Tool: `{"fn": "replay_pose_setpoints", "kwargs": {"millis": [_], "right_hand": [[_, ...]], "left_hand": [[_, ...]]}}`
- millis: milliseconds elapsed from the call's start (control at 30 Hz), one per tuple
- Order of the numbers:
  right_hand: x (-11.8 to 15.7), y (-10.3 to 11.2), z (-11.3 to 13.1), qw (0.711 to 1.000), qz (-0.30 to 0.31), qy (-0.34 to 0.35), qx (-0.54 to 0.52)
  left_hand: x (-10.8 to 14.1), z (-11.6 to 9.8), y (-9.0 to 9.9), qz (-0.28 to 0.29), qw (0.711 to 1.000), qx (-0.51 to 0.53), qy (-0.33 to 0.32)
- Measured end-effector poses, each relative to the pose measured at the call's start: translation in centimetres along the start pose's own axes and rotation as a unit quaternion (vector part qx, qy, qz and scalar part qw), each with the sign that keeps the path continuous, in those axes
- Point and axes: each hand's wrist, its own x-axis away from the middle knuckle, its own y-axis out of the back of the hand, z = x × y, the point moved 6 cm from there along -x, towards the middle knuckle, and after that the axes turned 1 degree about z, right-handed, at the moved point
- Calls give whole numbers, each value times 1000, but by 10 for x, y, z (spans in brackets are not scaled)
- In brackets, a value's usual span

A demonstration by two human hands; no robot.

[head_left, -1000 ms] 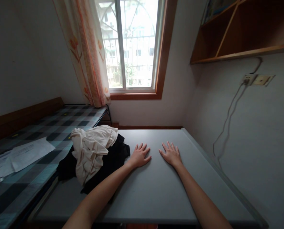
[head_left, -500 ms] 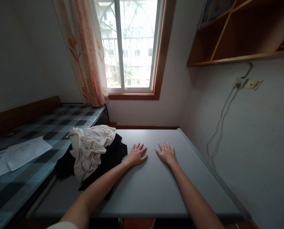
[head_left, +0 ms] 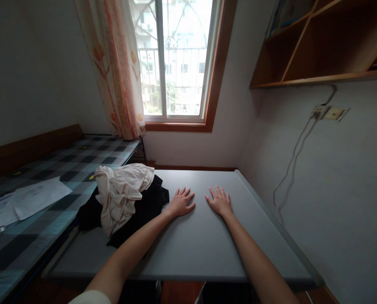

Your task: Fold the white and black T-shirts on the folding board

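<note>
Both palms lie flat on a grey table (head_left: pixel 201 249). My left hand (head_left: pixel 181 203) has its fingers spread and holds nothing. Close beside its wrist is a heap of clothes: a cream-white garment (head_left: pixel 121 194) crumpled on top of a black garment (head_left: pixel 153 207). My left forearm passes in front of part of the black cloth. To the right, my right hand (head_left: pixel 219 202) also rests with fingers apart and holds nothing. A strip of bare tabletop separates the two hands.
On the left stands a bed with a checked cover (head_left: pixel 58 162), papers (head_left: pixel 33 198) lying on it. A wall borders the table's right side, with a socket (head_left: pixel 329 113) and hanging cord (head_left: pixel 290 162). Above is a wooden shelf (head_left: pixel 302 82). Behind are a window (head_left: pixel 182 76) and curtain (head_left: pixel 112 76).
The view has shifted slightly, so the room sits a little differently in the frame. Both hands stay flat in the same places on the table, and the clothes have not moved.
</note>
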Motion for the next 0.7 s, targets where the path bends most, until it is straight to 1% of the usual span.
{"fn": "replay_pose_setpoints", "kwargs": {"millis": [167, 533, 700], "right_hand": [[0, -1, 1, 1000, 3, -2, 5], [-4, -6, -3, 1000, -14, 1, -4], [-6, -7, -3, 1000, -1, -3, -3]], "left_hand": [[0, 1, -2, -3, 1000, 2, -2], [-2, 5, -6, -16, 1000, 11, -10], [-2, 6, -7, -16, 1000, 15, -11]]}}
